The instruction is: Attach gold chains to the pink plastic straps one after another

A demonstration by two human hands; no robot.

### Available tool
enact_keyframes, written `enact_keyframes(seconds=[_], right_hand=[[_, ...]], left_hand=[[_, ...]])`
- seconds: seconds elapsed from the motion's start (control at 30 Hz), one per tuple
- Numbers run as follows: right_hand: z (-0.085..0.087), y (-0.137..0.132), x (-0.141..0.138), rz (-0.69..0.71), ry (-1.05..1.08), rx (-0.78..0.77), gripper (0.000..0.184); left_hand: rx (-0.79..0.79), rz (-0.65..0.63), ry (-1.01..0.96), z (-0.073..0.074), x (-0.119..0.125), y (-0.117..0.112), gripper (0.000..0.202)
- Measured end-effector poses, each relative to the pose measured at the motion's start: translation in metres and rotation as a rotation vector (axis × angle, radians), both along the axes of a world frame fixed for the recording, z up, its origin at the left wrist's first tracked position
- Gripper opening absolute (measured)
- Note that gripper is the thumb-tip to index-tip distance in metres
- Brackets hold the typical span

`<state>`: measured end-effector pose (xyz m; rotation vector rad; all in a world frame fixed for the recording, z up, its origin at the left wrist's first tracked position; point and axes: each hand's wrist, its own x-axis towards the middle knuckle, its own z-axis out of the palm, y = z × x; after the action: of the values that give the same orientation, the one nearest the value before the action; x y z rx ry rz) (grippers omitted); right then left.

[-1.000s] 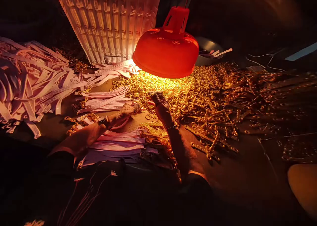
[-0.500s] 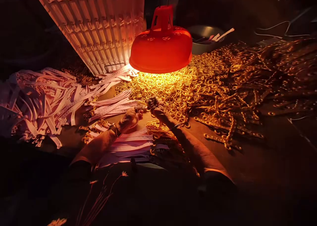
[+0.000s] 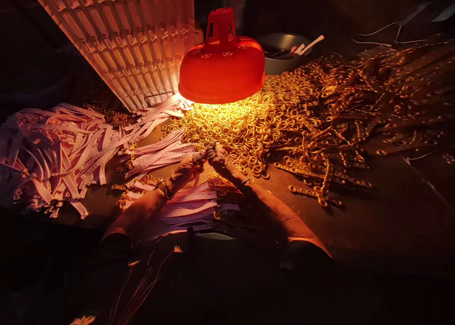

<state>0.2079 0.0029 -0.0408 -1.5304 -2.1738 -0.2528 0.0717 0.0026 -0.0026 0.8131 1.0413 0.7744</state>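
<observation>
My left hand (image 3: 186, 170) is closed, its fingers pinched together; a narrow pale strap (image 3: 196, 179) shows just below them. Right beside it, my right hand (image 3: 219, 160) is also closed, and its fingertips meet those of the left. Whatever sits between the fingertips is too small and dark to make out. Just beyond both hands spreads a large heap of gold-coloured rings (image 3: 245, 121). A bundle of pale straps (image 3: 161, 154) lies to the left of my left hand, and another stack of straps (image 3: 188, 206) lies below the hands, between my forearms.
A red lamp (image 3: 222, 71) hangs low over the rings. A big pile of pale straps (image 3: 67, 149) covers the left side. Chained rings (image 3: 327, 173) lie on the right. Behind stand a metal bowl (image 3: 280, 66) holding strips and a ribbed translucent panel (image 3: 131, 40).
My right hand has come in against my left, closing the small gap between their fingertips. The whole view has shifted slightly, so the lamp and heaps appear further left.
</observation>
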Motion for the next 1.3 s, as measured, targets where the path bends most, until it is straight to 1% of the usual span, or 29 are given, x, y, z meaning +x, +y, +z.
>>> enact_keyframes(seconds=[0.03, 0.07, 0.17, 0.2, 0.27, 0.3, 0.37, 0.4, 0.47, 0.57, 0.63, 0.7, 0.77, 0.8, 0.83, 0.9, 1.0, 1.07, 1.13, 1.2, 1.3], right_hand=[[0.003, -0.001, 0.0, 0.002, 0.12, -0.052, 0.022], [0.007, -0.001, 0.001, 0.016, 0.328, -0.168, 0.024], [0.019, 0.002, 0.005, 0.045, 0.784, -0.489, 0.023], [0.023, 0.003, 0.006, 0.066, 0.869, -0.575, 0.021], [0.029, 0.008, 0.006, 0.119, 0.937, -0.668, 0.018], [0.033, 0.011, 0.005, 0.138, 0.938, -0.67, 0.017], [0.04, 0.015, 0.004, 0.137, 0.903, -0.614, 0.017], [0.044, 0.016, 0.003, 0.129, 0.874, -0.576, 0.019], [0.053, 0.014, 0.003, 0.157, 0.817, -0.537, 0.02], [0.072, -0.004, 0.005, 0.285, 0.748, -0.574, 0.023], [0.086, -0.028, 0.007, 0.321, 0.711, -0.61, 0.031], [0.099, -0.057, 0.007, 0.295, 0.667, -0.624, 0.031], [0.11, -0.087, 0.006, 0.26, 0.608, -0.662, 0.029], [0.113, -0.101, 0.004, 0.241, 0.569, -0.688, 0.029], [0.115, -0.113, 0.003, 0.222, 0.529, -0.714, 0.029], [0.112, -0.134, 0.0, 0.175, 0.464, -0.757, 0.031], [0.1, -0.153, -0.003, 0.131, 0.426, -0.777, 0.028], [0.09, -0.16, -0.004, 0.127, 0.456, -0.763, 0.025], [0.084, -0.163, -0.006, 0.111, 0.525, -0.74, 0.024], [0.082, -0.161, -0.007, 0.106, 0.6, -0.736, 0.023], [0.083, -0.156, -0.01, 0.164, 0.655, -0.76, 0.021]], left_hand=[[-0.006, 0.006, -0.007, -0.002, -0.001, -0.001, 0.021], [0.002, 0.006, -0.011, -0.004, -0.002, -0.003, 0.023], [0.118, 0.015, 0.003, -0.009, -0.002, -0.006, 0.02], [0.161, 0.032, 0.012, -0.011, -0.001, -0.007, 0.018], [0.212, 0.072, 0.035, -0.013, -0.001, -0.007, 0.015], [0.208, 0.083, 0.037, -0.014, -0.001, -0.006, 0.015], [0.159, 0.073, 0.024, -0.01, -0.003, -0.004, 0.016], [0.123, 0.062, 0.02, -0.007, -0.004, -0.002, 0.018], [0.054, 0.042, 0.034, 0.006, -0.009, 0.002, 0.021], [0.035, -0.024, 0.081, 0.037, -0.021, 0.006, 0.026], [0.053, -0.118, 0.102, 0.061, -0.03, 0.002, 0.024], [0.07, -0.223, 0.142, 0.083, -0.037, -0.008, 0.021], [0.079, -0.315, 0.197, 0.096, -0.042, -0.023, 0.02], [0.082, -0.353, 0.213, 0.098, -0.044, -0.032, 0.02], [0.083, -0.387, 0.216, 0.097, -0.046, -0.042, 0.02], [0.083, -0.448, 0.189, 0.087, -0.049, -0.061, 0.021], [0.081, -0.516, 0.079, 0.064, -0.054, -0.086, 0.025], [0.068, -0.5, 0.01, 0.054, -0.055, -0.098, 0.028], [0.056, -0.439, -0.01, 0.052, -0.055, -0.105, 0.03], [0.053, -0.387, 0.01, 0.054, -0.055, -0.107, 0.03], [0.053, -0.379, 0.031, 0.059, -0.054, -0.105, 0.029]])
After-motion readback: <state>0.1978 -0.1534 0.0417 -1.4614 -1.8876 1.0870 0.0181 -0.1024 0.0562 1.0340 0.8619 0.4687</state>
